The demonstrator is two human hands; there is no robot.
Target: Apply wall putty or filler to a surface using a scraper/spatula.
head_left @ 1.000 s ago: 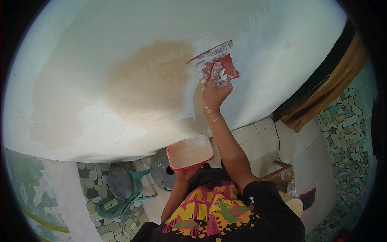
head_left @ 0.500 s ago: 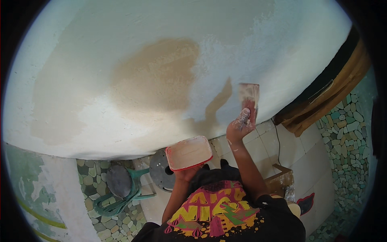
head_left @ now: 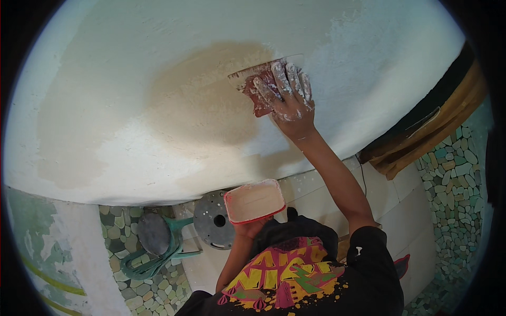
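Starting at the left of the view, a green plastic chair [head_left: 158, 247] stands on a floor of pale pebble mosaic [head_left: 158, 292], with a round grey metal disc with a centre hole [head_left: 213, 220] just beside it on white tile. Next to the disc, the left hand [head_left: 252, 227] grips from beneath a shallow rectangular tray with a red rim [head_left: 254, 201], holding it level below chest height; pale filler coats its inside. Above, the broad white plastered surface [head_left: 105, 79] carries a large tan patch [head_left: 200, 100] near its middle. At the right edge of that patch, the right hand [head_left: 287, 95], spattered with white filler, is raised with fingers spread flat over a red-handled wide-bladed scraper [head_left: 258, 84], pressing the blade against the plaster; the blade edge touches the tan area. Farther right, brown folded cloth [head_left: 421, 137] hangs beside a pebble-faced wall [head_left: 453, 179].
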